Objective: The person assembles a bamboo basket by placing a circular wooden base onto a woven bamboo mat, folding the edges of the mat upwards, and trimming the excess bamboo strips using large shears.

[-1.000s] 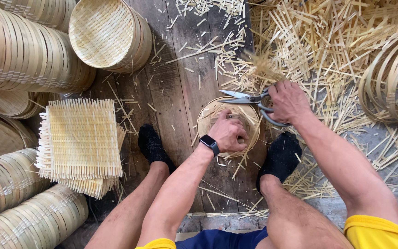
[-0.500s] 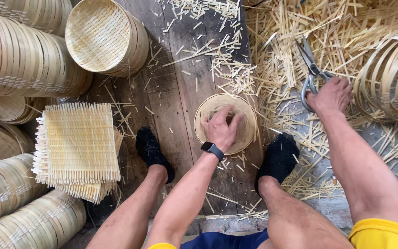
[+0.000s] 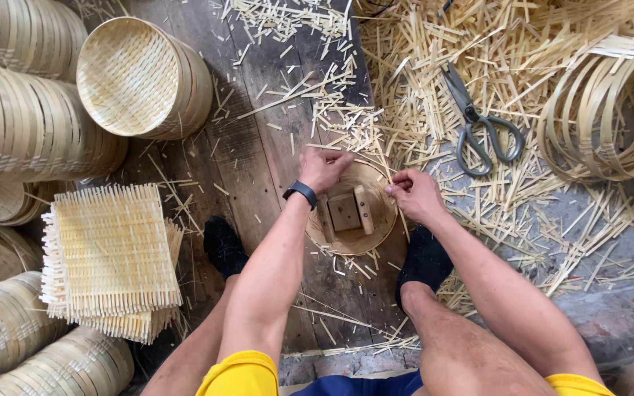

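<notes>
Head view, looking straight down. A round bamboo hoop [image 3: 352, 246] lies on the plank floor [image 3: 258, 154] between the person's two black-socked feet. Inside the hoop: a small wooden block [image 3: 345, 211] with upright side pieces. What lies under the block cannot be made out.

Left hand [image 3: 324, 167], dark watch at the wrist, sits curled over the hoop's far rim. Fingers bent down onto the edge; fingertips hidden, so exact grip on the rim cannot be confirmed.

Right hand [image 3: 414, 194] rests at the hoop's right rim, fingers pressed together, pinching a thin bamboo strip [image 3: 398, 202] that runs along that side. Lower end of the strip is lost against the sock.

Scissors [image 3: 478, 125] lie blades apart on the heap of bamboo offcuts [image 3: 434, 66], well apart from both hands.

Left of the legs: a stack of square woven mats [image 3: 111, 257]. Above it a round woven basket [image 3: 137, 77] on its side. Stacked rims [image 3: 16, 125] are cut off at the left edge; loose bent hoops [image 3: 610, 110] are cut off at the right edge.
</notes>
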